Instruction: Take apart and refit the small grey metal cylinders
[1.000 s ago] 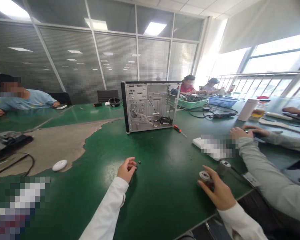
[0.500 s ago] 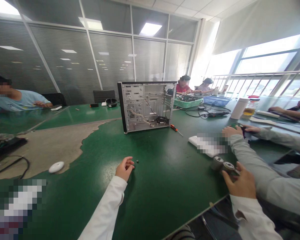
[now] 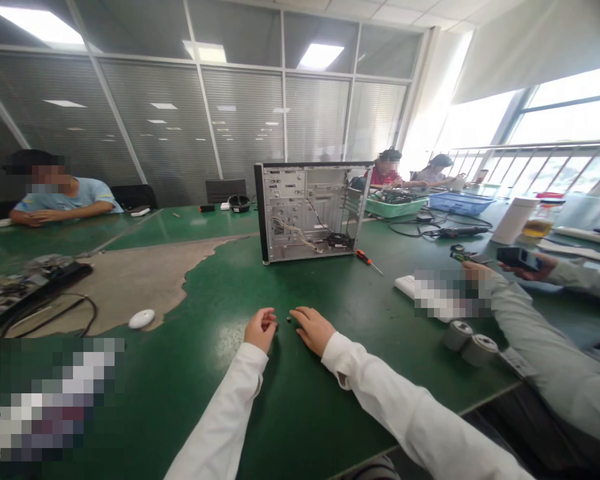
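Observation:
A tiny dark piece (image 3: 289, 319), too small to name, lies on the green tabletop between my two hands. My left hand (image 3: 261, 330) rests just left of it with the fingers curled in; whatever the fingertips may hold is too small to make out. On the other side, my right hand (image 3: 316, 329) reaches in with fingers stretched out, the fingertips right beside the small piece and nothing visibly in them. Beyond both hands stands an upright computer case (image 3: 310, 213) with its side off, showing loose wires and a black fan inside.
An orange-handled screwdriver (image 3: 369, 261) lies by the case. To the right are a white box (image 3: 425, 297) and two grey cylinders (image 3: 480, 350), close to a co-worker's grey sleeve (image 3: 545, 347). A white oval object (image 3: 141, 319) sits left. Green basket (image 3: 397, 207) stands behind.
My right hand has left the grey cylinders and come across to the small piece. My left hand stays beside it, fingers still curled. The view has turned slightly left.

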The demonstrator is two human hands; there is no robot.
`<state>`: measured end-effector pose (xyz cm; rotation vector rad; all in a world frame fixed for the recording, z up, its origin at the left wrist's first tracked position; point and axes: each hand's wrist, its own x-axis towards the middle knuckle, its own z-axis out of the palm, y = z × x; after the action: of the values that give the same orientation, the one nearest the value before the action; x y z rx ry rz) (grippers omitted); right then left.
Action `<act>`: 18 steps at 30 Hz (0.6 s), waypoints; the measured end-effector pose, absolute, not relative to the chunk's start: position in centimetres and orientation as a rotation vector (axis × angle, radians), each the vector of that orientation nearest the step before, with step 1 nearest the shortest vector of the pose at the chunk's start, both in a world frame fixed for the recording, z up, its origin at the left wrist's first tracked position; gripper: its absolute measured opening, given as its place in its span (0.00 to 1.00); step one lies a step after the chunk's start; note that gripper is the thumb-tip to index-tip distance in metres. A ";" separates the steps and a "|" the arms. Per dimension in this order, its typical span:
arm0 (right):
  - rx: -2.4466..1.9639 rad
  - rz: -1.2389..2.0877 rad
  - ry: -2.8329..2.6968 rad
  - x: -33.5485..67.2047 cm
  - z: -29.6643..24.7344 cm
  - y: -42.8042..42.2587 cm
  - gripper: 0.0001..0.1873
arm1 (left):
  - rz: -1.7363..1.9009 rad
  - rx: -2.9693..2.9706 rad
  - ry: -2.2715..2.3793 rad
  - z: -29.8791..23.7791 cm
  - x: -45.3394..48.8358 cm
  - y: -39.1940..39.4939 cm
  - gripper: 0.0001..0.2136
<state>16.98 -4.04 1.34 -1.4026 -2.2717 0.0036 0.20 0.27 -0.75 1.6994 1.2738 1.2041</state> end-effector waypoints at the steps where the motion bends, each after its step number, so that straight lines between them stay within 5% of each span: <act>1: -1.384 0.005 -2.264 16.3 1.1 -2.9 0.21 | 1.211 1.695 1.275 -0.8 0.2 0.3 0.13; 18: -1.321 -0.027 -2.162 22.4 1.5 -10.1 0.09 | 1.208 1.675 1.275 -0.8 0.2 0.1 0.13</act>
<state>22.43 -10.10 1.46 -1.3212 -2.1617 -0.0272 0.17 0.12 -0.80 1.6751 1.2747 1.2084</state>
